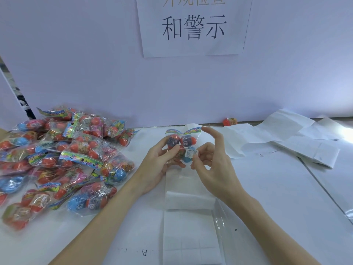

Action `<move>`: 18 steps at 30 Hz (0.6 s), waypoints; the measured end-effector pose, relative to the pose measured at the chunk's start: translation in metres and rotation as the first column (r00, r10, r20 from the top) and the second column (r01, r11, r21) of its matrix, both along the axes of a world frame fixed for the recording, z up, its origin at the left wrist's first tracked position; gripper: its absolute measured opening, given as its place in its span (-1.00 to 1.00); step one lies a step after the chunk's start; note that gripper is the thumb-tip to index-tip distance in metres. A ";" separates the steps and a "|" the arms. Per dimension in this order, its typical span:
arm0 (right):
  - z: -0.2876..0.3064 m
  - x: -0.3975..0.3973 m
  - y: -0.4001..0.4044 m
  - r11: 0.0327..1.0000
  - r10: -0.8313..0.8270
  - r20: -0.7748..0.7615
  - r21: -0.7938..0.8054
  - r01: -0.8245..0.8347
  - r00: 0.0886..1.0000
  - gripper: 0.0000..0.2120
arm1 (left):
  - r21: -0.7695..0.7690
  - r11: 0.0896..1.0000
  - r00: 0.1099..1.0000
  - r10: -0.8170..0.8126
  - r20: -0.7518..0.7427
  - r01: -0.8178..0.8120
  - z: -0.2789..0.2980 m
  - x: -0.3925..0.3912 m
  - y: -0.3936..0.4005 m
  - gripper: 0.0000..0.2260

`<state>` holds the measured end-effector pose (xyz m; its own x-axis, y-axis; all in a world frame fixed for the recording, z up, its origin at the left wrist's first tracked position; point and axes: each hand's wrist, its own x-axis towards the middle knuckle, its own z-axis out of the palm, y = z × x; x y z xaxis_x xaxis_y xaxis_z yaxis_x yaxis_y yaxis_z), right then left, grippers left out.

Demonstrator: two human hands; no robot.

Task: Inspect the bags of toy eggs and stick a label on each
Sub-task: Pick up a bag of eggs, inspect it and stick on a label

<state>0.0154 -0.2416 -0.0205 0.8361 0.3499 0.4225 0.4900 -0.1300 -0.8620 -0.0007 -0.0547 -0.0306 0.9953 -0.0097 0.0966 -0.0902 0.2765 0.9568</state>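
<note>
From the head camera I see my left hand gripping a bag of toy eggs above the middle of the white counter. My right hand pinches its white warning label, forefinger raised. A heap of bags crowds the left. Label sheets lie near; crumpled backing paper and a loose egg sit far right, under a wall sign.

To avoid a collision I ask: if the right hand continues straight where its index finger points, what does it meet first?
Probably nothing near: the right hand points its index finger up past the held bag, toward the white wall. Depth is unclear.
</note>
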 end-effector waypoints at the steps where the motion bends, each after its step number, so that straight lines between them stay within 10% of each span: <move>1: 0.000 0.000 0.000 1.000 0.002 -0.009 0.008 -0.002 1.000 -0.40 | -0.017 1.000 1.000 -0.012 -0.009 0.012 0.000 0.000 0.001 -0.67; 18: -0.004 0.006 -0.003 0.999 0.049 0.018 -0.011 -0.049 0.999 -0.39 | 0.018 0.997 0.997 -0.074 0.017 0.074 0.001 -0.001 0.003 -0.63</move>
<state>0.0212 -0.2448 -0.0247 0.8099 0.3950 0.4337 0.5117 -0.1142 -0.8516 -0.0014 -0.0517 -0.0297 0.9899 -0.0848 0.1131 -0.0869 0.2665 0.9599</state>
